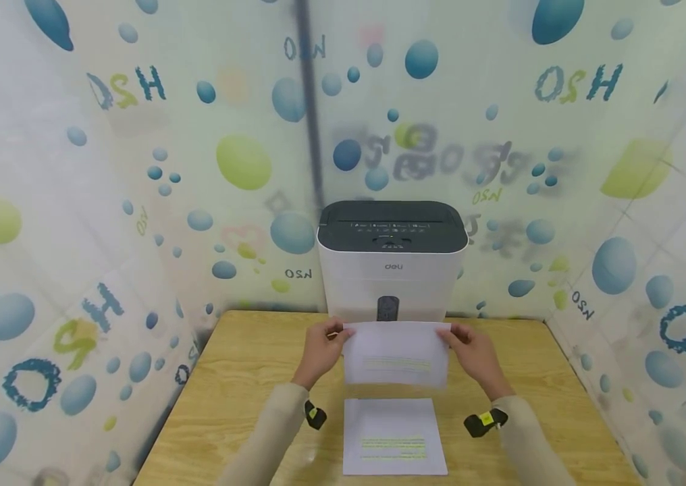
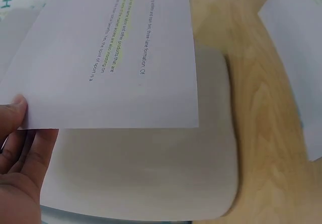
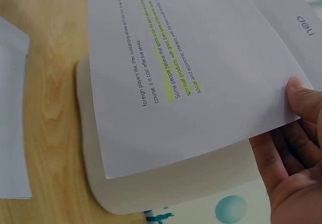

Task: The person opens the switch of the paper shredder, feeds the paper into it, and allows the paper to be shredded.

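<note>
A printed sheet (image 1: 396, 343) being held before a paper shredder (image 1: 391, 273)
The left hand (image 1: 321, 351) is pinching its upper left corner between thumb and fingers; more paper (image 1: 394, 420) is lying nearer on the tabletop (image 1: 246, 385); the right hand's (image 1: 473, 354) fingers are pinching the sheet's upper right corner.

Wooden table (image 1: 246, 358); bubble-printed backdrop (image 1: 240, 115)

The white machine (image 1: 391, 283) reads "deli" on its front. The held sheet (image 3: 186, 75) carries printed lines, including "Some people believe that sports" and "social and economic interests". Patterned walls (image 1: 373, 98) show reversed "H2O".
</note>
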A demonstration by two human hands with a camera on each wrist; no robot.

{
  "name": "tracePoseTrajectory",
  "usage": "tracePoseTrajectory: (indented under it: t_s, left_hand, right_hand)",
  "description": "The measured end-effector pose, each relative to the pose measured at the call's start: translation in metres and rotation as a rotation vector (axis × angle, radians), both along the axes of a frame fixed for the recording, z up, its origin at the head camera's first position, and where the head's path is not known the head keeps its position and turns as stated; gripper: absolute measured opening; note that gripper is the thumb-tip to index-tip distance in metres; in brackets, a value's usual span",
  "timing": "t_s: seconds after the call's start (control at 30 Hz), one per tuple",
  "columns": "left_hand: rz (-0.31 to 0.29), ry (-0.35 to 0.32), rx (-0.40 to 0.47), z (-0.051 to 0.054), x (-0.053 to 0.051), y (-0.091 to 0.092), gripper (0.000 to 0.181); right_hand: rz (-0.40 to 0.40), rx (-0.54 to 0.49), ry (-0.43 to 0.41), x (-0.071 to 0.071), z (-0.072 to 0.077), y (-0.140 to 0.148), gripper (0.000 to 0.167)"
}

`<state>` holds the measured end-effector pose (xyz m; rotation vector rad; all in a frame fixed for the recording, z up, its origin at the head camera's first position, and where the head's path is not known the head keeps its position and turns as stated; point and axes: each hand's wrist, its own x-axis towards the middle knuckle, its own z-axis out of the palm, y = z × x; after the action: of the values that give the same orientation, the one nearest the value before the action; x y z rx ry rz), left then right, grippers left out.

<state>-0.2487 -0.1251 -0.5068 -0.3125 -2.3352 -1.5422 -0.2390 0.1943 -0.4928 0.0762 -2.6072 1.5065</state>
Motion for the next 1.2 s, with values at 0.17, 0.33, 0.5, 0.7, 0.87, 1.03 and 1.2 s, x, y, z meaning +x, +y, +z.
tracePoseTrajectory:
  t_s: [0.17,0.33,0.5,0.7,0.87,1.03,1.2]
  left_hand:
    - [0.0,0.025,-0.004,0.02,-0.009,0.0,0.013]
    - [0.008,0.065,-0.005,0.041,-0.019,-0.003,0.012]
    - [0.012,0.081,-0.005,0.061,-0.028,-0.004,0.014]
    - [0.01,0.136,-0.005,0.085,-0.035,-0.007,0.014]
    - [0.013,0.172,-0.017,0.105,-0.041,-0.007,0.013]
    - [-0.015,0.252,-0.005,0.126,-0.046,-0.006,0.007]
    - [-0.04,0.323,-0.003,0.142,-0.051,-0.007,0.005]
  right_hand:
    - [0.016,0.022,0.061,-0.009,0.018,0.001,0.032]
    - [0.04,0.018,0.112,-0.016,0.037,-0.001,0.031]
    - [0.055,-0.001,0.165,-0.023,0.057,-0.002,0.029]
    - [0.043,0.011,0.176,-0.032,0.08,-0.002,0.037]
    - [0.038,0.024,0.214,-0.038,0.099,-0.001,0.041]
    - [0.056,0.006,0.239,-0.04,0.118,0.001,0.041]
    - [0.038,0.015,0.222,-0.041,0.136,0.0,0.042]
